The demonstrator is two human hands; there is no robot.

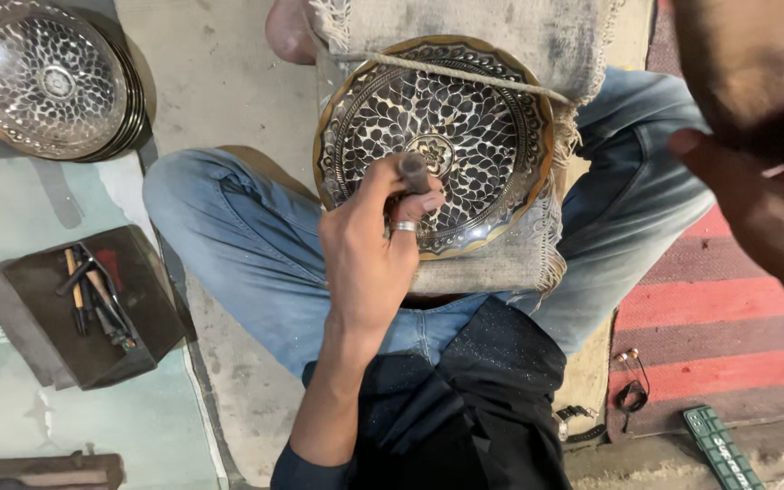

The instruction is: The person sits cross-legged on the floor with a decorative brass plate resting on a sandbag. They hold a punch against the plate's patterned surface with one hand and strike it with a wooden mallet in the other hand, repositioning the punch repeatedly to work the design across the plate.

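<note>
Your left hand [369,249] grips a dark engraving tool [413,171], its tip on the patterned brass plate [433,136] tied on your lap; your right hand [755,191] is raised and blurred, grip unclear. Keep the tool steady.

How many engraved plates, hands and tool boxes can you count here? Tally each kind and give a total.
Engraved plate on the lap: 1
Stack of engraved plates: 1 stack, number of plates unclear
Hands: 2, left hand and right hand
Tool box: 1
Total: 5
</note>
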